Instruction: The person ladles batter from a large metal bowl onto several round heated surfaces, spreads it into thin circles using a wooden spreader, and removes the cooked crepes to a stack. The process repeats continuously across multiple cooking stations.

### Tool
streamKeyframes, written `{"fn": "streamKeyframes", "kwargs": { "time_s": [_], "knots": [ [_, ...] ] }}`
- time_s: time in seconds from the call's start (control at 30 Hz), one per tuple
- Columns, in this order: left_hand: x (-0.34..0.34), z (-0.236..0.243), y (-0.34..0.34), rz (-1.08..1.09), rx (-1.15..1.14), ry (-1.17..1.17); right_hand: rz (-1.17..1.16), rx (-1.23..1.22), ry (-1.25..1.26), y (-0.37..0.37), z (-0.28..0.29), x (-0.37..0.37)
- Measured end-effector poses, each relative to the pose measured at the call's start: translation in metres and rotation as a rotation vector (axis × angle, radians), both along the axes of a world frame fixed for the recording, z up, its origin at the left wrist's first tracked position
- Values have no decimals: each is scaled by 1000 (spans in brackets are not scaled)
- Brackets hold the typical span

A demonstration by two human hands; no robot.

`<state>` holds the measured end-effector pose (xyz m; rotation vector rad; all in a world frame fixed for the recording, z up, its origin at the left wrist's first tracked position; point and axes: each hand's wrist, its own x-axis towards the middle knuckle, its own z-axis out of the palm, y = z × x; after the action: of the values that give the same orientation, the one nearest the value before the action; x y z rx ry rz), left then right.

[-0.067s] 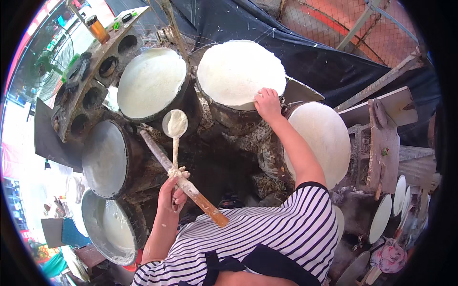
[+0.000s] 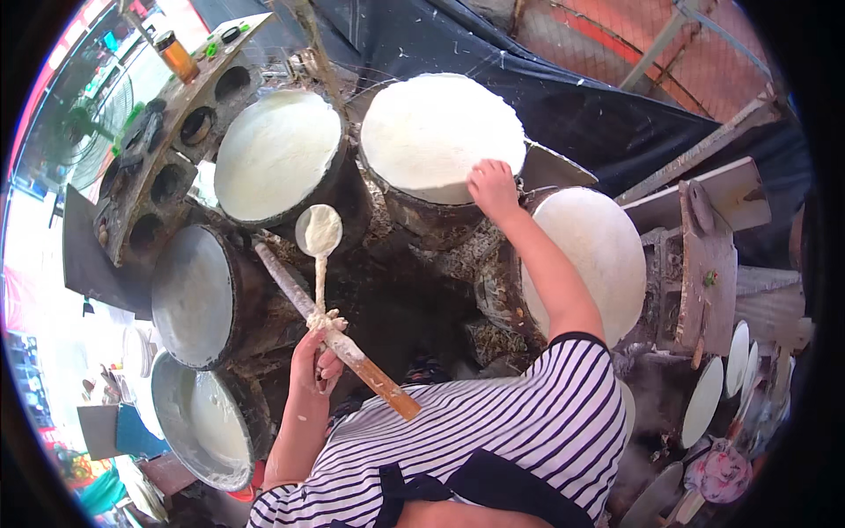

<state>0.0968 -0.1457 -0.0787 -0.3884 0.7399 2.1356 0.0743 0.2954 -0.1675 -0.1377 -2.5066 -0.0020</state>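
Note:
My left hand [image 2: 319, 361] grips a wooden stick [image 2: 378, 378] and a batter-coated ladle [image 2: 319, 231] together, the ladle's bowl holding pale batter. My right hand [image 2: 493, 187], fingers curled, is at the near edge of the white layer on the upper middle griddle [image 2: 436, 128]; what the fingertips grip is too small to make out. Beside it, another white-covered griddle [image 2: 576, 264] lies partly under my right forearm. A white-topped griddle [image 2: 275, 150] stands left of the middle one.
A grey-topped drum [image 2: 189, 295] and a basin of white batter [image 2: 198, 418] are at left. A stone stove block with holes [image 2: 202, 97] holds an orange bottle. Black sheeting [image 2: 598, 123] backs the griddles; boards [image 2: 704, 299] and more white-topped drums [image 2: 701, 400] are at right.
The view has shifted very slightly. My right hand has moved a touch up and left along the middle griddle's edge; my left hand holds the ladle and stick as before.

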Motion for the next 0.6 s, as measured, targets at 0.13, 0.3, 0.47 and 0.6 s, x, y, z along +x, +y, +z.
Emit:
{"fn": "streamKeyframes", "kwargs": {
  "time_s": [0.13, 0.3, 0.47, 0.6],
  "knots": [
    [7, -2, -3, 26, 41, 12, -52, -350, -18, 36, 56, -26],
    [12, 8, -8, -23, 87, 12, -190, -417, 316, 22, 146, 11],
    [18, -11, -42, -197, 136, 1, -192, -663, 569, -32, 172, 139],
    [24, -8, -53, -502, 83, 75, -360, -892, 814, -107, 212, 312]
  ]
}}
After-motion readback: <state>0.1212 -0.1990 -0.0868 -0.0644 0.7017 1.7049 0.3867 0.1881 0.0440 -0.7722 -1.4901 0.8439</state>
